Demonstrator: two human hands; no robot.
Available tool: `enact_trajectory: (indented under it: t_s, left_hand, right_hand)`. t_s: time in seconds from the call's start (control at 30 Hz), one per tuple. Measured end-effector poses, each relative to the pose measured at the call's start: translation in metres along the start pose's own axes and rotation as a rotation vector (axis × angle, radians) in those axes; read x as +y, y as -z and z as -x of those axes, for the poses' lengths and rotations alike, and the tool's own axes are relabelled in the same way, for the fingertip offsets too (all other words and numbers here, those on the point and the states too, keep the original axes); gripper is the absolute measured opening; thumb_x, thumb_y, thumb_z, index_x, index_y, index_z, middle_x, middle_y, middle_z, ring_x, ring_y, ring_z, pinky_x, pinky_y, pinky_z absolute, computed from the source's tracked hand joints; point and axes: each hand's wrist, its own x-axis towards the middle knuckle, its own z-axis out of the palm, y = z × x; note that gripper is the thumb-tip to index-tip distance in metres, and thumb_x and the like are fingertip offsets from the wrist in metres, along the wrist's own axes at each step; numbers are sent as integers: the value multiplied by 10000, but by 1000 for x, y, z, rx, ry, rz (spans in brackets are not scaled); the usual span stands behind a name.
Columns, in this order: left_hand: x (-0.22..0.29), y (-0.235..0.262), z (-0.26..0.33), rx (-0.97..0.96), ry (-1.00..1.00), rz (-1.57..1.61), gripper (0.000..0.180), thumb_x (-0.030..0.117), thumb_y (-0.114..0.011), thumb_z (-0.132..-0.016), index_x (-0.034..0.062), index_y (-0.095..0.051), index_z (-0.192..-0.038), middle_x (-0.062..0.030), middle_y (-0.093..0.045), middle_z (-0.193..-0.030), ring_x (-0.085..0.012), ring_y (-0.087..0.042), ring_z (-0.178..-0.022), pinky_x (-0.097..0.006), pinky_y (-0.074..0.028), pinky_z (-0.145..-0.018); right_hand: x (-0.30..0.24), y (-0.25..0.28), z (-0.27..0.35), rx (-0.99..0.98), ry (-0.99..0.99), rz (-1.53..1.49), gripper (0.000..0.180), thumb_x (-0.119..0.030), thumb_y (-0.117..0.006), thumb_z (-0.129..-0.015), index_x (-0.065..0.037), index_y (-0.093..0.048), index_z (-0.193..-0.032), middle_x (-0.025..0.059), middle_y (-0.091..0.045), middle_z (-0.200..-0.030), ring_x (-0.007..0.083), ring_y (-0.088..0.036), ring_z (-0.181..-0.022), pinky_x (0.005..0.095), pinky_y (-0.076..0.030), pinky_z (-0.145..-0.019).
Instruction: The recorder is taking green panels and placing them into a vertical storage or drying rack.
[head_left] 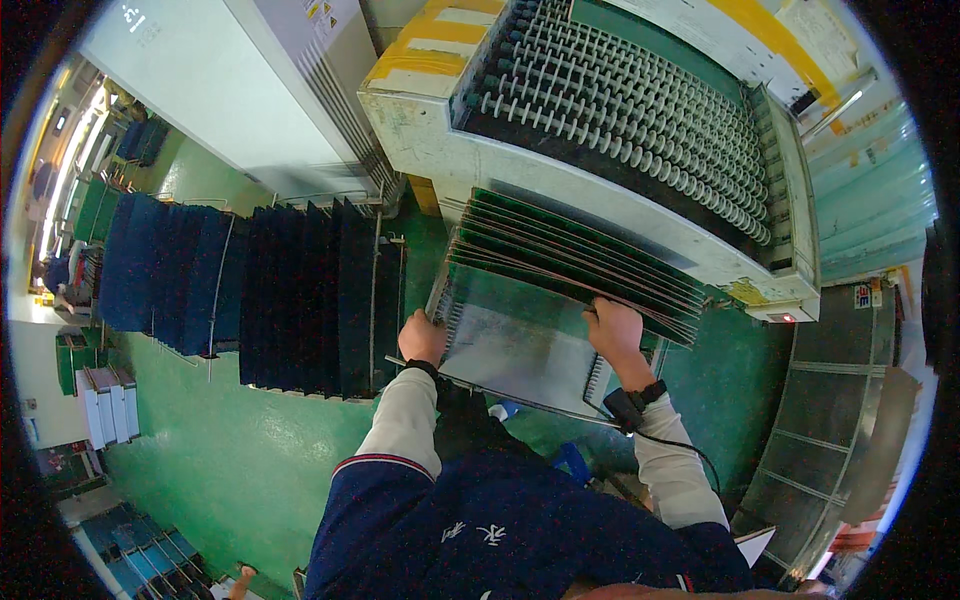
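Observation:
A metal rack with a grey flat base and springy coils along its sides stands in front of me. Several thin dark green panels lean close together in its far part. My left hand is closed at the rack's left side, by the row of coils; its fingertips are partly hidden. My right hand pinches the near edge of the closest green panel, right of the middle. A dark band with a small black device and a cable is on my right wrist.
Beyond the rack stands a pale machine with rows of white roller wheels. To the left are racks of dark blue panels and a white cabinet. A grey metal rack stands at right. The floor is green.

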Motion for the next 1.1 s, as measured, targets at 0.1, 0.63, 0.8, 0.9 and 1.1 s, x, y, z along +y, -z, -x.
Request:
enact_trajectory:
  t_s: [0.1,0.63,0.8,0.9,1.1]
  left_hand:
    - [-1,-1,0,11,-3,-6,283,248,-672,-796,35,-646,-980,-215,-697,-979,-423,-662,-956,-492,-530,-823]
    - [4,3,3,9,10,-9,302,267,-701,-804,25,-644,-975,-216,-696,-1004,-411,-674,-956,-487,-543,-829]
    - [5,3,2,6,-4,-3,299,266,-705,-803,29,-647,-977,-217,-697,-1009,-411,-670,-973,-484,-540,-841]
    - [2,2,2,16,-2,-3,308,265,-712,-795,27,-648,-978,-216,-698,-1011,-407,-669,-980,-483,-538,-849]
    - [2,1,1,-1,6,-28,320,259,-720,-782,25,-645,-987,-209,-698,-1019,-409,-669,-974,-484,-539,-851]
  right_hand:
    - [0,0,0,11,5,3,245,-326,-694,-849,-85,-653,-835,158,-696,-806,383,-685,-786,510,-538,-675]
    - [-1,1,1,27,9,7,239,-321,-694,-837,-85,-656,-833,156,-690,-788,381,-680,-771,512,-532,-663]
    - [2,-3,1,56,22,-12,224,-304,-707,-822,-86,-656,-829,155,-689,-794,384,-677,-768,510,-531,-656]
    - [-1,1,1,42,16,1,221,-300,-714,-819,-86,-656,-829,158,-690,-804,383,-679,-777,507,-534,-661]
    - [-2,2,1,15,-3,2,227,-304,-714,-824,-85,-655,-831,162,-693,-819,384,-682,-796,508,-538,-679]
